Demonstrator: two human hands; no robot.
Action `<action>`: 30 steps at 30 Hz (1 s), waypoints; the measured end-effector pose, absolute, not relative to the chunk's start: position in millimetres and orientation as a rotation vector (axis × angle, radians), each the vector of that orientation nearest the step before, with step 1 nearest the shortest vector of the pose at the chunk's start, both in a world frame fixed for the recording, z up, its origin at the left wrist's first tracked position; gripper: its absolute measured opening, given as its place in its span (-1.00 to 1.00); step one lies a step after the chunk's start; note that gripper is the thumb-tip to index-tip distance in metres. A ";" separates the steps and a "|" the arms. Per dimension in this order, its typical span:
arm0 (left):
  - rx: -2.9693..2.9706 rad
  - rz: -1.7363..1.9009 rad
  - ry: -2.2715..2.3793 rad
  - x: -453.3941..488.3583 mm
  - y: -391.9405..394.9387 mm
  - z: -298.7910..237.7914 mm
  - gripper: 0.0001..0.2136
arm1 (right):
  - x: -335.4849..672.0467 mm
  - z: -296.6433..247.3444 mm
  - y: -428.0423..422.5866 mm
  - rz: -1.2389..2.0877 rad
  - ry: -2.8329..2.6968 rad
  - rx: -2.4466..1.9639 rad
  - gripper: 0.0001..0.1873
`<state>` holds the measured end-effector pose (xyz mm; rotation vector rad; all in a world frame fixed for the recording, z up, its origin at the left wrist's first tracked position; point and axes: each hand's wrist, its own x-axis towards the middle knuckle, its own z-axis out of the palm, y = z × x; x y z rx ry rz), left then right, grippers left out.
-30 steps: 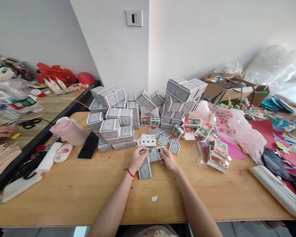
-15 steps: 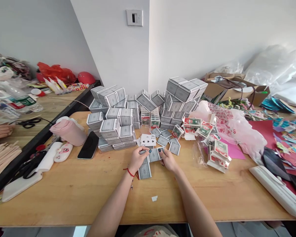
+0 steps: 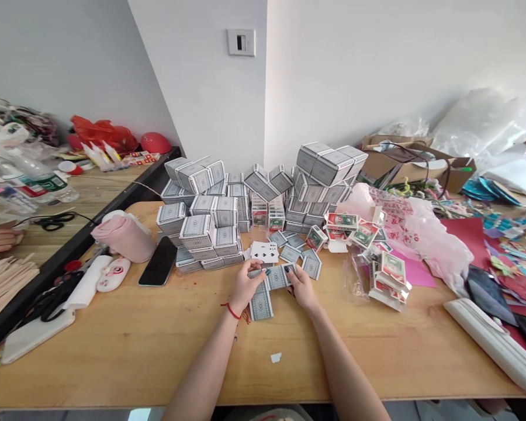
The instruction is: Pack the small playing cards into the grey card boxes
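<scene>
Between my two hands are grey-backed playing cards (image 3: 280, 277) joined at an angle, with one part (image 3: 262, 305) slanting down toward me. My left hand (image 3: 248, 284) pinches the left end, thumb on top. At the right end, my right hand (image 3: 301, 285) grips the cards with its thumb on the upper face. Just beyond my fingers a face-up spade card (image 3: 264, 252) lies on other cards. Several folded grey cards (image 3: 291, 253) rest behind my right hand. Farther back stand stacked blocks (image 3: 197, 232) made of the same patterned cards.
Red and green card boxes (image 3: 390, 270) lie piled at the right, near a crumpled plastic bag (image 3: 433, 240) and a white case (image 3: 486, 342). A black phone (image 3: 158, 261), a pink roll (image 3: 127, 237) and scissors (image 3: 61, 295) are at the left. Another person's hand (image 3: 0, 241) shows at the far left.
The view has shifted slightly, so everything sits a little lower. Both hands keep hold of the cards, with their pose almost the same.
</scene>
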<state>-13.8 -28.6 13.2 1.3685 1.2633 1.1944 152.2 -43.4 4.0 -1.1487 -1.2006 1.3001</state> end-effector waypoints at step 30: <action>1.389 0.989 1.195 -13.3 -30.0 16.5 -0.60 | 156.6 6.5 -46.6 1.307 -1.307 -1.193 -0.67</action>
